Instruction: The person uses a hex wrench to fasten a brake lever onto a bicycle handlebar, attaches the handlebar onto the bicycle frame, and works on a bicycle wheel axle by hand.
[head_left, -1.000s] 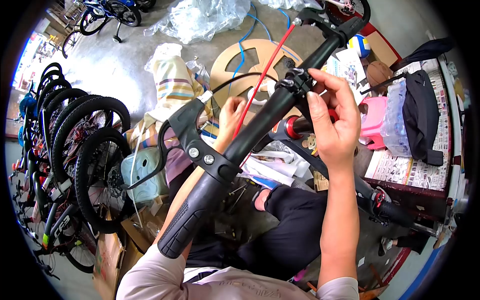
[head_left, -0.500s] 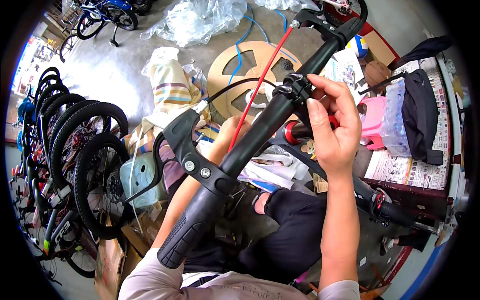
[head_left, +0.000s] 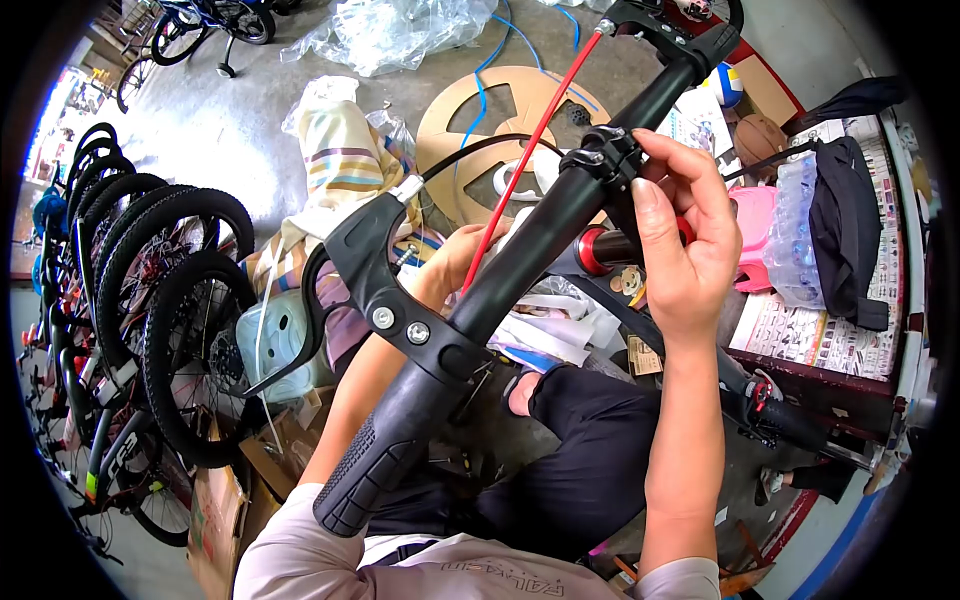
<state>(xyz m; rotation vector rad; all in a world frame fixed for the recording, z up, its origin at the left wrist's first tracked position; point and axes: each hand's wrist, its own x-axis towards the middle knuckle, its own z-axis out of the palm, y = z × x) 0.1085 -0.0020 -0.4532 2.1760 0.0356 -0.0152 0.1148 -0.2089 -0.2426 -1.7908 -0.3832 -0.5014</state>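
Note:
A black bicycle handlebar (head_left: 535, 245) runs diagonally across the view, with a ribbed grip (head_left: 375, 455) at its lower end and a brake lever (head_left: 372, 262) beside it. A red cable (head_left: 530, 150) and a black cable (head_left: 475, 150) pass over and behind the bar. My right hand (head_left: 690, 235) is at the stem clamp (head_left: 603, 160), thumb and fingertips close together at its right side; whatever lies between them is too small to tell. My left hand (head_left: 462, 258) is behind the bar near the red cable, its fingers partly hidden.
Several bicycles with black tyres (head_left: 200, 340) stand at the left. A cardboard reel (head_left: 450, 120), plastic wrap (head_left: 395, 35) and striped cloth (head_left: 335, 165) lie on the floor ahead. At the right are a pink stool (head_left: 755, 240) and a newspaper-covered table (head_left: 810, 335).
The handlebar has shifted slightly, and my right hand has moved a little right with it. My left hand has moved from the open gap toward the back of the bar.

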